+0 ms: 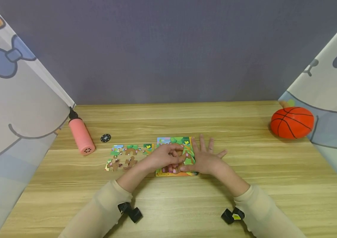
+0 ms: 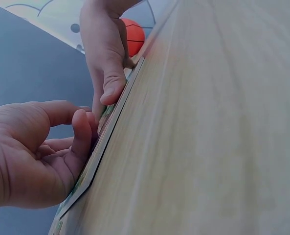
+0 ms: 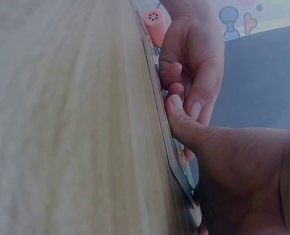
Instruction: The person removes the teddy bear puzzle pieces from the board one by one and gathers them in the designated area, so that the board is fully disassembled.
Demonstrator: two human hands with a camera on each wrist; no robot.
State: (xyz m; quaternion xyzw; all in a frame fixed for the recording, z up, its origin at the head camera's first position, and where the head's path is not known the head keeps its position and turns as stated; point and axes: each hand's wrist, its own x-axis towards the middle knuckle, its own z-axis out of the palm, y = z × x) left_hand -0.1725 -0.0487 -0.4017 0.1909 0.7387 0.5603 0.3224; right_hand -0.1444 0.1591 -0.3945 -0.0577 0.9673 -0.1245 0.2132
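A jigsaw puzzle board (image 1: 175,174) with a bright cartoon picture lies flat on the table. Over its middle is my left hand (image 1: 164,157), index finger and thumb reaching toward the picture, other fingers curled. I cannot tell whether a piece sits between those fingertips. My right hand (image 1: 205,160) rests at the board's right edge, fingers spread, the thumb laid over the picture near the left fingertips. Both hands meet low over the board in the left wrist view, the left hand (image 2: 37,152) nearer. Loose brown puzzle pieces (image 1: 114,164) lie left of the board.
A pink hand pump (image 1: 81,136) with a black nozzle lies at the left, near a black round chip (image 1: 105,138). At the far right sits a dented red toy basketball (image 1: 292,122). A grey wall (image 1: 174,53) rises behind the wooden table (image 1: 183,205).
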